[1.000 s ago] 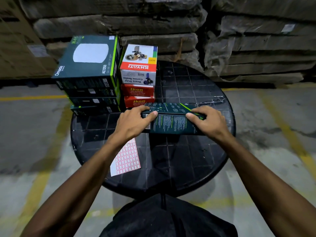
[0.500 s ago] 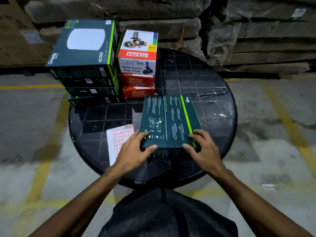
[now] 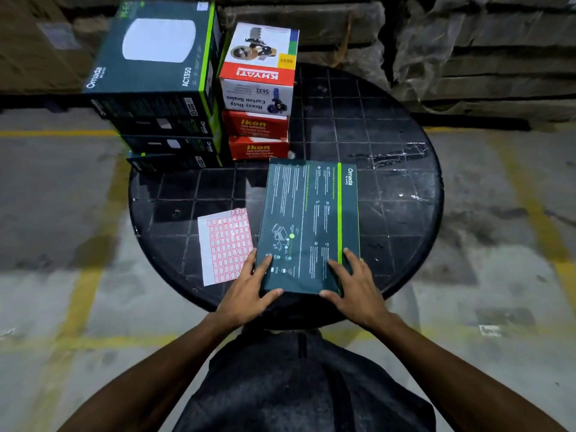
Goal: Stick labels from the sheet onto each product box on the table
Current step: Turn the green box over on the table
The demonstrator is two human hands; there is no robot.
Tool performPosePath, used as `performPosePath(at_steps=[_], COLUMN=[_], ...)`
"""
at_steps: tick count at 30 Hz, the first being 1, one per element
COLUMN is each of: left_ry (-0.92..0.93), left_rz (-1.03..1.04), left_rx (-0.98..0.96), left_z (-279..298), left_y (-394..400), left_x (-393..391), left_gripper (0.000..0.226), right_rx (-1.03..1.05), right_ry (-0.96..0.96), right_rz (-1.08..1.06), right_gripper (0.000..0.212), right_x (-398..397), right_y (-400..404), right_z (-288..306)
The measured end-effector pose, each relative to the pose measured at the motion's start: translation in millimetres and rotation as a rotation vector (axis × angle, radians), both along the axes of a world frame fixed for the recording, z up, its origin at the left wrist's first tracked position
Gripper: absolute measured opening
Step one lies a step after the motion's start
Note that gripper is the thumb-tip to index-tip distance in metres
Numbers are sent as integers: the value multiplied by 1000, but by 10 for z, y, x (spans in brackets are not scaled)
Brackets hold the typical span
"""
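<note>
A dark green Omada box lies flat, printed back side up, near the front of the round black table. My left hand grips its near left corner, and my right hand grips its near right corner. The label sheet, white with red-bordered stickers, lies on the table just left of the box, touching my left fingers. At the back left stands a stack of Omada boxes. Beside it a white Khyati carton sealer box rests on two red Ikon boxes.
The table stands on a concrete floor with yellow lines. Wrapped pallet stacks fill the background behind the table. My dark clothing shows below the table's near edge.
The box was on its edge in both hands a second ago; it has been tipped flat, back side up, and pulled toward the table's near edge. The label sheet is now uncovered.
</note>
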State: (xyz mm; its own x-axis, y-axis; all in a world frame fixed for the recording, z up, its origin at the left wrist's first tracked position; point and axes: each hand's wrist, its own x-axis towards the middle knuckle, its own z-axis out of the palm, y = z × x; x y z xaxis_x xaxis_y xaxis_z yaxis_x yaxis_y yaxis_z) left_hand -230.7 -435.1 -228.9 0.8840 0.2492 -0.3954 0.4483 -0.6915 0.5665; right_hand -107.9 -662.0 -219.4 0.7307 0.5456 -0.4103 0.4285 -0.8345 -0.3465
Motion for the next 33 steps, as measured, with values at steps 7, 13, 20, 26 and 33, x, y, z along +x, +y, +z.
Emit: performPosePath(at_steps=[7,13,20,26,33], left_ry=[-65,36,105,80,47], left_rz=[-142,-292,-287,-238,-186], left_rx=[281,468,478,487,448], left_z=[91,166,75,21,21], left_y=[151,280,147,-58,-169], left_x=[112,890,920,564,342], left_gripper=[79,78,67,68,68], right_rx=[-3,-141,-192,-147,-124], right_ry=[-143,-137,-128,-173,-309], right_rz=[39,115,152,180,254], right_gripper=[61,73,74,63,49], right_x=[164,698,647,410,345], right_y=[31,361,396,201,154], right_z=[68,121,60,49,74])
